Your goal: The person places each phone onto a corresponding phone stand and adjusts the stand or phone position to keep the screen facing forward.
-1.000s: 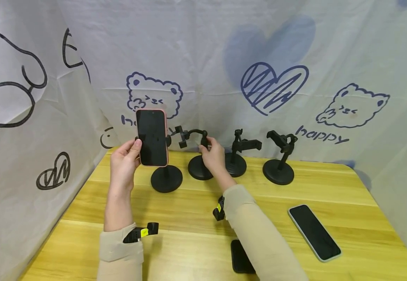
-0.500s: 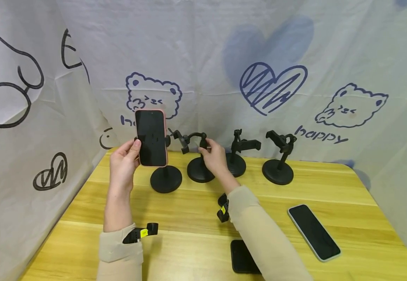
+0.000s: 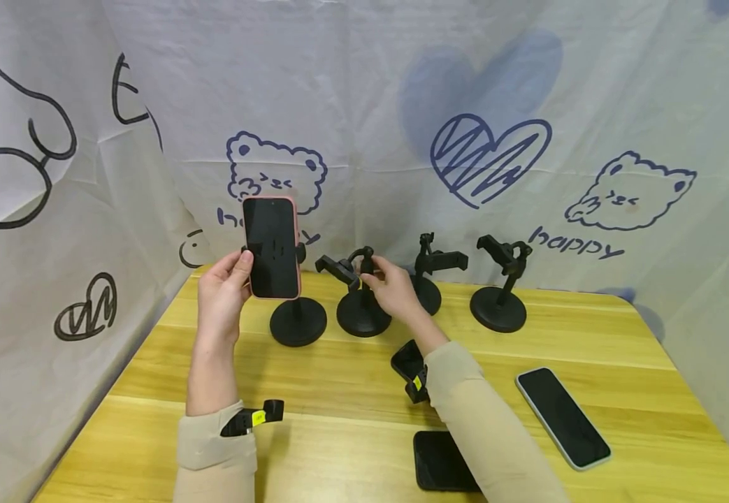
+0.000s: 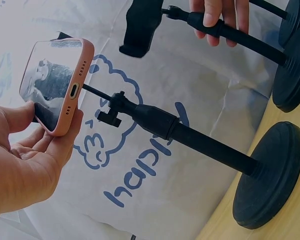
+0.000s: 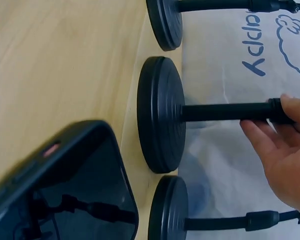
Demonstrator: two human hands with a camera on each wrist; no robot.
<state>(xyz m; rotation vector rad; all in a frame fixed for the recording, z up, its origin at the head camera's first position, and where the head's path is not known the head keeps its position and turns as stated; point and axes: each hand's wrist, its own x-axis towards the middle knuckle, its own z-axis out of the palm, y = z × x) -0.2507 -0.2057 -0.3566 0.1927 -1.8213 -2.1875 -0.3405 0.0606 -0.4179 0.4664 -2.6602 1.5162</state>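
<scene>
My left hand holds the edge of a phone in a pink case, thumb at the screen's left side. That phone sits upright at the top of a black phone stand. In the left wrist view the stand's thin neck runs to the back of the phone. My right hand grips the upper pole of a second black phone stand, whose bare clamp tilts to the left. The right wrist view shows the fingers and thumb round its pole, with the base on the tabletop.
Two more black phone stands, one beside my right hand and another farther right, stand along the back. A phone with a pale edge lies at right; a black phone lies partly under my sleeve. Another dark phone shows beside my right wrist.
My right hand has moved slightly right and nearer, and the second stand has shifted nearer with it. Its clamp has swung lower. A dark phone now shows beside my right wrist. My left hand stays put.
</scene>
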